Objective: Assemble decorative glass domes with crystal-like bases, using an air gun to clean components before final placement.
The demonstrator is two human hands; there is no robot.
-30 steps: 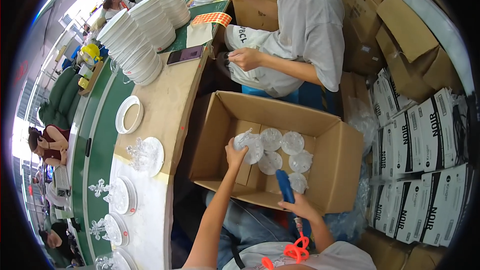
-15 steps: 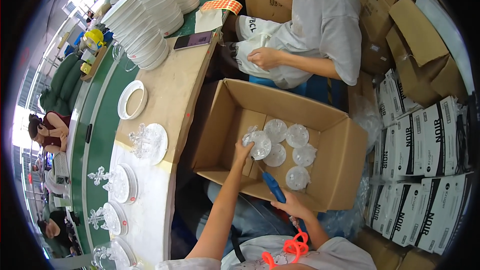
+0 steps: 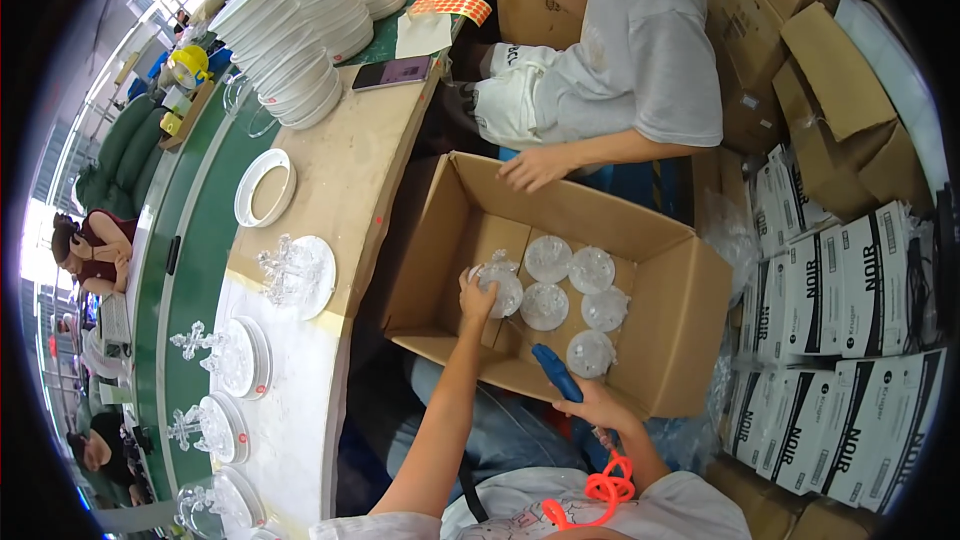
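Clear disc (image 3: 503,292), blue tool (image 3: 556,372)
Left hand (image 3: 477,296) grips the disc; to its right, I see right hand (image 3: 594,406) clasping the tool.

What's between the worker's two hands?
The head view shows the near wall of the cardboard box and the front of the blue tool between left hand and right hand, which grips the tool.
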